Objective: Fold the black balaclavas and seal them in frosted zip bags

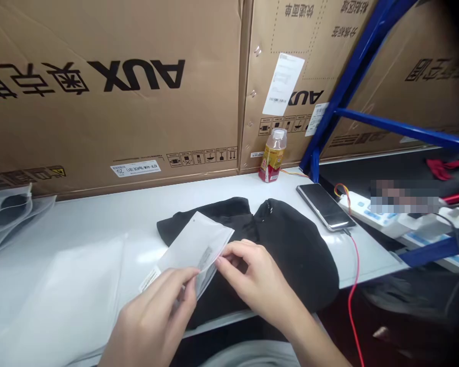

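A frosted plastic zip bag (193, 237) with a small printed patch is pinched along its edge between both my hands. My left hand (158, 306) grips the near part of that edge with thumb and forefinger. Further along the same edge, my right hand (248, 270) pinches the bag near its corner. Under the bag and my right hand lies a folded piece of black fabric (294, 244) on the white table (137, 204). A white label (150, 279) shows just beyond my left hand; whether it is on the bag I cannot tell.
Clear plastic bags (72, 290) lie flat at left, and more zip bags (7, 219) sit behind them. A drink bottle (273, 155), a phone (325, 206) on a red cable (354, 295) and a power strip (371, 209) are at right. Large cartons (110, 122) and a blue frame (340, 86) stand behind.
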Demonstrator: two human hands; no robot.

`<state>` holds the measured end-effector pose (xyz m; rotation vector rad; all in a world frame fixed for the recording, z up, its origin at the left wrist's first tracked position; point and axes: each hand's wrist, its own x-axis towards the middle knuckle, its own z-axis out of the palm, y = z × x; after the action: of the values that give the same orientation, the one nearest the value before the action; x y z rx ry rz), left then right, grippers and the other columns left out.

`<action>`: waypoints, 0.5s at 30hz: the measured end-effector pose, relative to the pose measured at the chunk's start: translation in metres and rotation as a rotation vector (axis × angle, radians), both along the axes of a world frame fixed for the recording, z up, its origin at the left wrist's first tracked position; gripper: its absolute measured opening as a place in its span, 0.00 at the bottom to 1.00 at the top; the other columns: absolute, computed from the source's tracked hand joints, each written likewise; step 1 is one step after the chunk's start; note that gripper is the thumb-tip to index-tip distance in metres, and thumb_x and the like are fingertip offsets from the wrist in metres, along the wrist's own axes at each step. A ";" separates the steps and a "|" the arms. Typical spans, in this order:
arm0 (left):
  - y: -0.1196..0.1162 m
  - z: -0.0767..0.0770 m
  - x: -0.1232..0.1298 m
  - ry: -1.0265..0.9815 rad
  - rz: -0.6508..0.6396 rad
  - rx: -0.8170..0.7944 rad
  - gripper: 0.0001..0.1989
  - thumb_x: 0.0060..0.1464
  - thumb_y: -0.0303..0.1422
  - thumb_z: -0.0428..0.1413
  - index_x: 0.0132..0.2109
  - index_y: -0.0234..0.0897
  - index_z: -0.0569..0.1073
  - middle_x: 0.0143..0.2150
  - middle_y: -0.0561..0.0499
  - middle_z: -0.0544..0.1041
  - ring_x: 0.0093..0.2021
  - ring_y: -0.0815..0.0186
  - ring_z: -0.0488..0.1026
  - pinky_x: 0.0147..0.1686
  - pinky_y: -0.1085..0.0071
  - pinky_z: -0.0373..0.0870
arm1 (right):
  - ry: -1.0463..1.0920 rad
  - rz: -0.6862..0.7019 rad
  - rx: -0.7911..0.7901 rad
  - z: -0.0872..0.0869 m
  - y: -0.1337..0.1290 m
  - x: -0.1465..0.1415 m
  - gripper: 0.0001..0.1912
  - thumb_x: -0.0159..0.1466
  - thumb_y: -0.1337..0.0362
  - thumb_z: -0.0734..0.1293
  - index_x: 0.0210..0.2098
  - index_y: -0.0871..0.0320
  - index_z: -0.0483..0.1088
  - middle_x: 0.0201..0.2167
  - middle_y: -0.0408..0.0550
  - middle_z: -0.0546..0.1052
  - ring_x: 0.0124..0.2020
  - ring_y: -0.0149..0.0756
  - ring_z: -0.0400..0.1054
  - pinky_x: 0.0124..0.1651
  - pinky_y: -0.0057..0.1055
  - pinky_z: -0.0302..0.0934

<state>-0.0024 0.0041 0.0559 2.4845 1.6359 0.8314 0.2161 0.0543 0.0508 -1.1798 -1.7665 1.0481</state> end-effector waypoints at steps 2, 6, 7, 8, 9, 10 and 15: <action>-0.001 0.001 0.002 -0.034 0.051 0.025 0.07 0.71 0.36 0.51 0.51 0.47 0.73 0.40 0.55 0.82 0.32 0.67 0.79 0.30 0.75 0.76 | 0.067 0.043 -0.080 -0.001 0.004 0.001 0.10 0.72 0.62 0.67 0.34 0.53 0.77 0.31 0.40 0.78 0.34 0.34 0.72 0.39 0.29 0.63; -0.003 0.006 0.008 -0.076 0.154 0.061 0.07 0.70 0.39 0.51 0.48 0.47 0.73 0.37 0.56 0.81 0.26 0.67 0.76 0.25 0.73 0.74 | 0.112 0.016 -0.169 -0.001 0.006 0.003 0.12 0.71 0.60 0.68 0.30 0.55 0.71 0.28 0.39 0.74 0.30 0.31 0.68 0.34 0.27 0.60; -0.002 0.007 0.011 -0.083 0.160 0.051 0.08 0.70 0.38 0.50 0.48 0.47 0.73 0.37 0.55 0.80 0.26 0.67 0.76 0.26 0.73 0.74 | 0.098 0.003 -0.164 0.000 0.006 0.003 0.13 0.70 0.61 0.68 0.29 0.56 0.70 0.27 0.38 0.74 0.30 0.31 0.67 0.33 0.27 0.59; -0.002 0.008 0.015 -0.087 0.163 0.033 0.08 0.70 0.39 0.50 0.47 0.47 0.73 0.38 0.55 0.81 0.28 0.66 0.77 0.27 0.72 0.74 | 0.082 -0.002 -0.150 0.002 0.005 0.001 0.13 0.70 0.61 0.68 0.28 0.56 0.68 0.27 0.38 0.73 0.30 0.30 0.66 0.34 0.27 0.58; -0.001 0.008 0.017 -0.085 0.158 0.011 0.08 0.70 0.40 0.51 0.47 0.47 0.73 0.39 0.54 0.81 0.30 0.65 0.78 0.29 0.72 0.75 | 0.067 0.001 -0.130 0.004 0.004 0.000 0.13 0.70 0.62 0.68 0.28 0.56 0.68 0.27 0.37 0.72 0.31 0.30 0.66 0.34 0.26 0.58; 0.000 0.008 0.020 -0.077 0.155 -0.018 0.09 0.69 0.42 0.52 0.48 0.47 0.73 0.41 0.53 0.81 0.32 0.64 0.79 0.30 0.71 0.76 | 0.056 0.011 -0.109 0.005 0.004 -0.001 0.13 0.70 0.63 0.67 0.28 0.56 0.67 0.27 0.37 0.72 0.31 0.30 0.65 0.35 0.26 0.58; 0.005 0.004 0.008 -0.036 0.160 -0.155 0.12 0.69 0.46 0.52 0.51 0.51 0.76 0.46 0.55 0.84 0.34 0.63 0.83 0.32 0.72 0.79 | -0.078 0.043 0.005 0.010 0.006 0.000 0.15 0.70 0.66 0.64 0.27 0.55 0.60 0.26 0.36 0.68 0.31 0.29 0.63 0.35 0.28 0.54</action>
<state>0.0060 0.0088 0.0599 2.2471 1.8301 0.7280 0.2165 0.0603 0.0604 -1.1988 -1.8607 1.0344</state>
